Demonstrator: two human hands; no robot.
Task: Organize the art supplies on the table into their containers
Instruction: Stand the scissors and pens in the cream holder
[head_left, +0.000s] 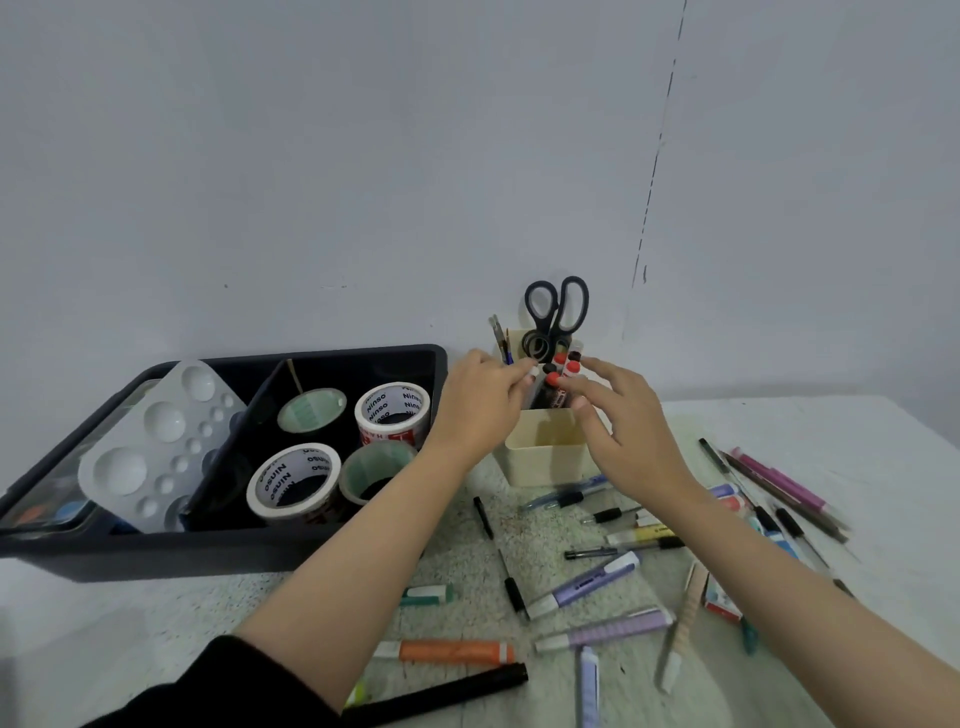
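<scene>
From the head view, both hands meet over the cream holder (545, 452) that stands on the worktop (841, 431) against the wall. The left hand (480, 402) curls its fingers round a white-tipped marker (533, 378), held at the holder's rim. The right hand (621, 421) has its fingers spread wide, one fingertip touching the red-capped markers (563, 371) standing inside (scissors (556, 312) stand in the rear compartment, handles up). Left of it, a dark bin (223, 551) holds tape rolls (392, 413) and a white palette (156, 441). Loose pens lie nearer, among them an orange marker (447, 652) and a lilac highlighter (582, 590).
</scene>
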